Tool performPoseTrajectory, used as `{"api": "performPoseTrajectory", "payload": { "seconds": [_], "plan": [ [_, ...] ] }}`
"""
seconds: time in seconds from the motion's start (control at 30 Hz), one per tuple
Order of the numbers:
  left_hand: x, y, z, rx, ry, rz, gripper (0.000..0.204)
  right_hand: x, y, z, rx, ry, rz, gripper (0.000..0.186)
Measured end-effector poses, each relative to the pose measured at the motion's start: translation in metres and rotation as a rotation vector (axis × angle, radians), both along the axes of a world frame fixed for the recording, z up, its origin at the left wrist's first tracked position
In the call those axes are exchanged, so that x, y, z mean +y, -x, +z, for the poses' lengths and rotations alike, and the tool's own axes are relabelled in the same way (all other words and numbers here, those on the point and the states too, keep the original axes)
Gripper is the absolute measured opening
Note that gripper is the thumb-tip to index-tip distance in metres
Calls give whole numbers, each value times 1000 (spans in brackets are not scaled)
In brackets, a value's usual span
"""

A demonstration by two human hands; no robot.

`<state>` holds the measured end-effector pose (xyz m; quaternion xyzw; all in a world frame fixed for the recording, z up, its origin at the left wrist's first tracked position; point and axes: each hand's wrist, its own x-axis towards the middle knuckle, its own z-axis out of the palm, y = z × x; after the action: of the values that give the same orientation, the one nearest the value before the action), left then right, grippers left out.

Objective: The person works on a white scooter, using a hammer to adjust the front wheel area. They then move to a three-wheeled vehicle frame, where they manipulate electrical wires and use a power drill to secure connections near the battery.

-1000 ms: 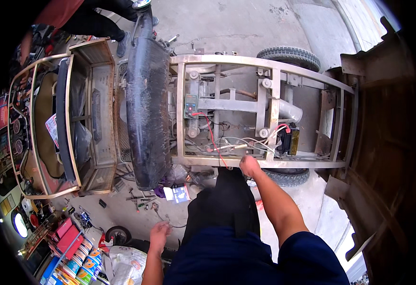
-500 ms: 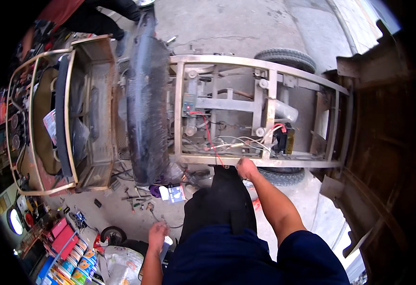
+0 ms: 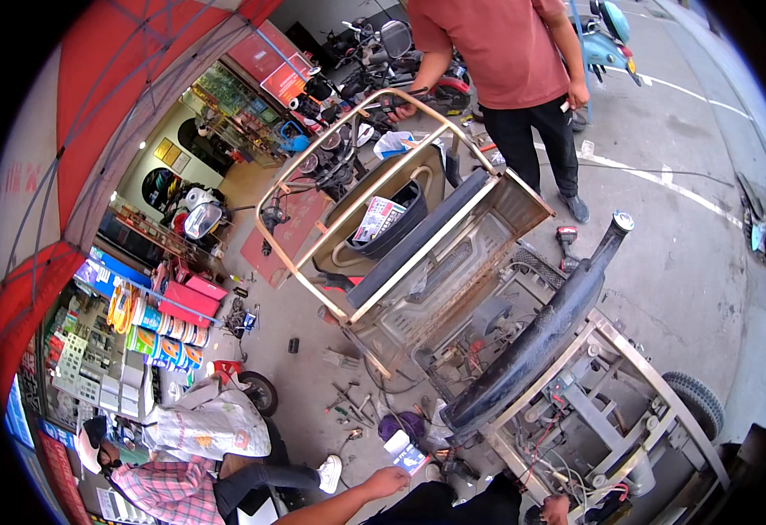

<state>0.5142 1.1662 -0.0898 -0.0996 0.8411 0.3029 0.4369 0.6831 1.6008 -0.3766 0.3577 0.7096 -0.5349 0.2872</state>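
Clothing and limbs, partly cut off at the lower edge: plain black trousers (image 3: 466, 506); left forearm (image 3: 344, 504), left hand (image 3: 388, 481) and right hand (image 3: 556, 508), all bare.

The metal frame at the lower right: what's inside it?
Inside the frame, beams and wires show, with ground visible in some gaps. Whatever lies directly beneath the beams is covered.

Red characters on left canopy's pale panel (image 3: 26, 179); white lettering on red sign (image 3: 285, 82), far left; print on sheet (image 3: 379, 219) inside vehicle (image 3: 532, 354) and near leaflet (image 3: 412, 459). Small print illegible.
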Motion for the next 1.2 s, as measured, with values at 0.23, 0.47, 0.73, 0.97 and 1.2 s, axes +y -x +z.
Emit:
{"api": "performPoseTrajectory", "payload": {
  "seconds": [0.23, 0.47, 0.73, 0.97, 1.2],
  "plan": [
    [-31, -19, -19, 2, -2, 51, 27, -7, 41, 76, -70, -109, 168, 27],
    [-30, 11, -30, 124, 102, -355, 40, -9, -33, -18, 476, -813, 963, 23],
    [133, 18, -19, -253, -146, -258, 26, -1, 3, 80, -103, -202, -321, 31],
    [312, 40, -151, 66, -327, -889, 23, 25, 35, 64, -30, -327, -95, 27],
    [348, 26, -257, 55, -178, -1191, 25, 21, 50, 45, 41, -523, 243, 13]
  ]
}}
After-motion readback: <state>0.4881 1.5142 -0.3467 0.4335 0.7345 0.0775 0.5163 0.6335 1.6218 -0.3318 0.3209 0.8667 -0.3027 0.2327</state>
